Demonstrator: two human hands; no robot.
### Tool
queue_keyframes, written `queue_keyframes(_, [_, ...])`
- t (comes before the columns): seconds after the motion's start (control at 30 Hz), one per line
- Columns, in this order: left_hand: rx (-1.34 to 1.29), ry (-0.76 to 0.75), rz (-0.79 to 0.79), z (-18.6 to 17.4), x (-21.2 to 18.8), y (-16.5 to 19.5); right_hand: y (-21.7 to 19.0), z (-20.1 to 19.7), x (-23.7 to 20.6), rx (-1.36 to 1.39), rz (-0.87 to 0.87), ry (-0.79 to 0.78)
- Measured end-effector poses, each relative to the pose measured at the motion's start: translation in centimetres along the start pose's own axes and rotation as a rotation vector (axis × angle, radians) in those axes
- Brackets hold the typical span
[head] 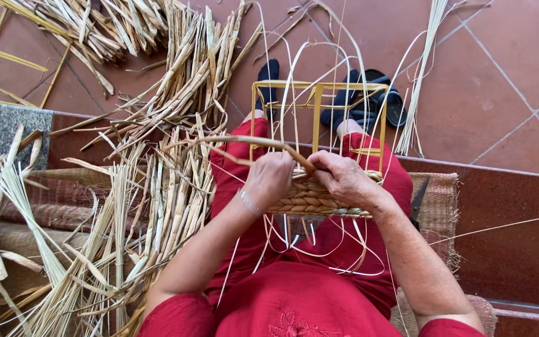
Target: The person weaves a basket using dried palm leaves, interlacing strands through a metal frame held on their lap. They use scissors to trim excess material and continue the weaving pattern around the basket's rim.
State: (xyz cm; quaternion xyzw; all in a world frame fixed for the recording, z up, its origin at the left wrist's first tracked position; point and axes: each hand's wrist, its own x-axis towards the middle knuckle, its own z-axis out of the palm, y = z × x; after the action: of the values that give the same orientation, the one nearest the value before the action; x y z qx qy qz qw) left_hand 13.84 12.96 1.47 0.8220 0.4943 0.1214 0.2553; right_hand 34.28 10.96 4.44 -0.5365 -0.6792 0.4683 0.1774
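A yellow metal frame (317, 91) rests on my lap, with a band of woven straw (310, 201) around its near side and thin white strands (294, 81) looping up from it. My left hand (268, 180) grips a long dried straw strand (244, 141) that arcs off to the left. My right hand (343, 178) pinches the same strand where it meets the weave, fingers closed on it. Both hands press against the woven band. I wear red clothes (294, 293).
A big heap of dried straw (126, 206) lies at my left, more straw (113, 25) on the tiled floor beyond. Dark sandals (369, 100) sit past the frame. Scissors (418, 201) lie on a woven mat (439, 206) at my right. A pale reed bundle (419, 81) stands at the right.
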Motion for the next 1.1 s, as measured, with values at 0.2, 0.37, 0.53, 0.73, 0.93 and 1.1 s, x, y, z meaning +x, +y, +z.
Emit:
queue_keyframes(0.2, [-0.271,0.170,-0.084,2.0,5.0,-1.1,0.5,0.4,0.0,0.053,-0.045,0.054])
queue_keyframes(0.37, [-1.470,0.029,-0.486,0.1,0.9,-2.1,1.5,1.4,0.6,0.046,-0.064,0.162])
queue_keyframes(0.53, [-1.113,0.130,0.142,-1.4,-5.2,1.0,1.3,3.1,1.8,-0.062,-0.194,0.370])
queue_keyframes(0.73, [-0.940,0.329,0.081,-6.1,-5.5,0.1,0.7,2.0,1.4,-0.126,-0.304,0.135])
queue_keyframes(0.93, [-0.267,0.204,0.232,-7.1,-3.9,-1.5,0.5,2.7,1.5,-0.222,-0.305,0.250])
queue_keyframes(1.1, [0.241,0.170,0.241,-4.4,-6.5,-2.8,0.7,3.8,1.5,-0.090,-0.111,0.344])
